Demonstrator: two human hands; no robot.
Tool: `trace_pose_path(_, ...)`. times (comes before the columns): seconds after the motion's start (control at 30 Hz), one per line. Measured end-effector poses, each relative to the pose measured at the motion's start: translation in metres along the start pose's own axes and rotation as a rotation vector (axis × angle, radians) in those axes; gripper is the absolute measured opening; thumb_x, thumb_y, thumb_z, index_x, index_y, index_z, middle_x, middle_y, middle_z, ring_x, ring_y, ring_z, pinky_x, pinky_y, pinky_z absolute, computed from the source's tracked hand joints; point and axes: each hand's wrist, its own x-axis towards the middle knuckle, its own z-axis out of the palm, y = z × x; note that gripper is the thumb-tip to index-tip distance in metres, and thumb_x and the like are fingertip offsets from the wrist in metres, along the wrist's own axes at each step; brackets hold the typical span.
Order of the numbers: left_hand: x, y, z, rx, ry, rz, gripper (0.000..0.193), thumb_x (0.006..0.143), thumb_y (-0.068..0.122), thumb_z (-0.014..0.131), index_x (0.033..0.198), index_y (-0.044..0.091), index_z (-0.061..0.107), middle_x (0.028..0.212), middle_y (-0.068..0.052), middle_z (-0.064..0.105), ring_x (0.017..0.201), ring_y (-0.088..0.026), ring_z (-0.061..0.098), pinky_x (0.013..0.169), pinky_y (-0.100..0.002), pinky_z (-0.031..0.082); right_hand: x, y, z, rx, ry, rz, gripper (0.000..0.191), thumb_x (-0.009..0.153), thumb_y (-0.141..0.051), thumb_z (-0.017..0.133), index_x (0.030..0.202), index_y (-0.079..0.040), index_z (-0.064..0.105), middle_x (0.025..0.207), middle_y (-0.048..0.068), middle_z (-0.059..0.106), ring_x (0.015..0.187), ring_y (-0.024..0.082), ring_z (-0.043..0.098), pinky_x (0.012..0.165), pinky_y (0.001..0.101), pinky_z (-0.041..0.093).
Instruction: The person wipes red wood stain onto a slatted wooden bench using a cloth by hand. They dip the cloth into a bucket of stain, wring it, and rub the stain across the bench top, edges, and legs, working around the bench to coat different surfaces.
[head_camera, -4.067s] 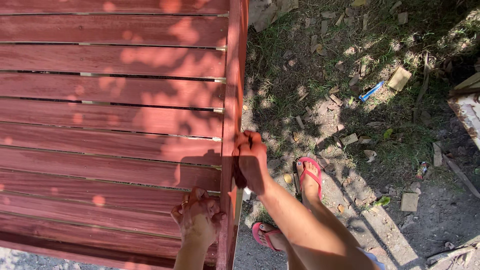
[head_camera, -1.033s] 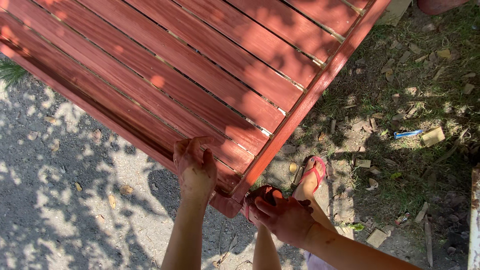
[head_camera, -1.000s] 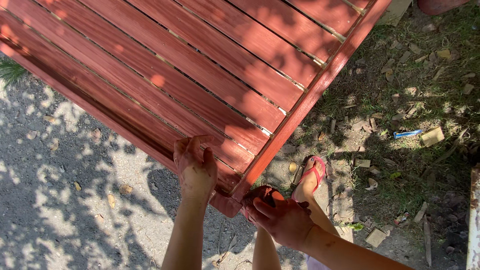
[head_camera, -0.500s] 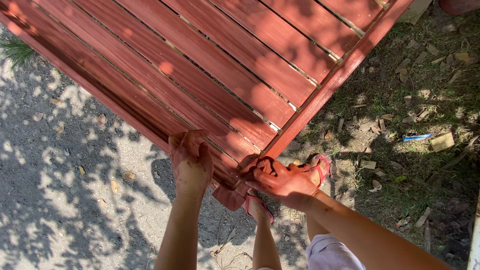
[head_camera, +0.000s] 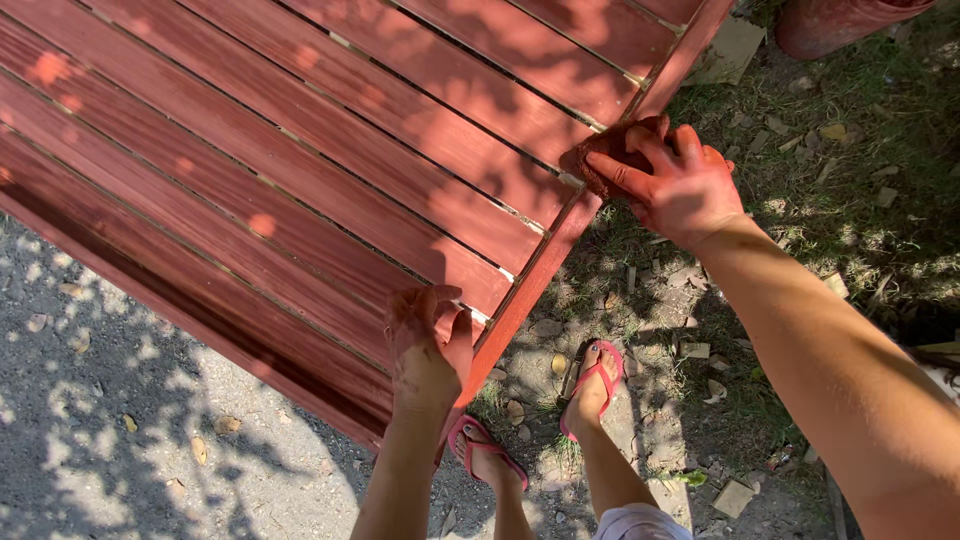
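Observation:
A red-brown slatted wooden panel (head_camera: 300, 170) fills the upper left, its side rail (head_camera: 560, 250) running diagonally toward its near corner. My left hand (head_camera: 428, 345) rests flat on the slats by that corner, fingers spread, stained red. My right hand (head_camera: 672, 180) presses a dark red-brown pad (head_camera: 605, 155) against the side rail farther up, fingers wrapped over it. Dappled shade lies across the wood.
My feet in pink flip-flops (head_camera: 592, 385) stand on dirt and sparse grass below the corner. Grey gravel ground (head_camera: 120, 440) lies at lower left. Stone chips and wood scraps litter the grass (head_camera: 830, 130). A reddish container (head_camera: 840, 22) stands at top right.
My right hand has slid the pad up along the side rail, away from the near corner. The left hand stays on the slats near the corner. The view has shifted slightly.

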Motion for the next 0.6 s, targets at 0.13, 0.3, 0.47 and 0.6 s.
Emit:
trace_pose_path(0.13,0.018,0.032,0.028,-0.097,-0.006,0.073,0.030,0.088,0.020,0.073,0.115,0.010,0.065,0.114,-0.013,0.056,0.102,-0.026,0.063,0.086,-0.043,0.051,0.008,0.035,0.011,0.004,0.043,0.107,0.087,0.072,-0.022,0.081,0.149,-0.050,0.052,0.139,-0.002,0.052,0.120,0.031,0.056,0.086,0.0466,0.059)
trace_pose_path(0.3,0.036,0.066,0.057,-0.049,-0.062,0.055,0.038,0.084,0.017,0.070,0.121,0.012,0.063,0.112,-0.010,0.061,0.100,-0.024,0.066,0.086,-0.043,0.054,0.030,0.093,0.021,-0.008,0.050,0.248,0.090,0.070,-0.022,0.083,0.150,-0.048,0.053,0.140,0.000,0.049,0.117,0.033,0.055,0.087,0.0455,0.058)
trace_pose_path(0.47,0.050,0.081,0.069,-0.107,-0.099,-0.020,0.046,0.087,0.010,0.059,0.132,0.015,0.059,0.121,-0.009,0.058,0.107,-0.021,0.067,0.087,-0.040,0.056,0.062,0.173,0.053,0.131,0.264,0.577,0.087,0.073,-0.015,0.079,0.155,-0.028,0.053,0.140,0.012,0.049,0.114,0.038,0.054,0.080,0.0476,0.057)
trace_pose_path(0.6,0.056,0.077,0.071,-0.046,-0.098,-0.049,0.047,0.084,0.016,0.075,0.129,0.015,0.060,0.117,-0.011,0.056,0.104,-0.026,0.062,0.085,-0.042,0.053,0.057,0.179,0.094,1.107,0.940,0.923,0.055,0.090,-0.010,0.067,0.143,-0.018,0.054,0.111,0.009,0.064,0.095,0.022,0.064,0.081,0.0340,0.058)
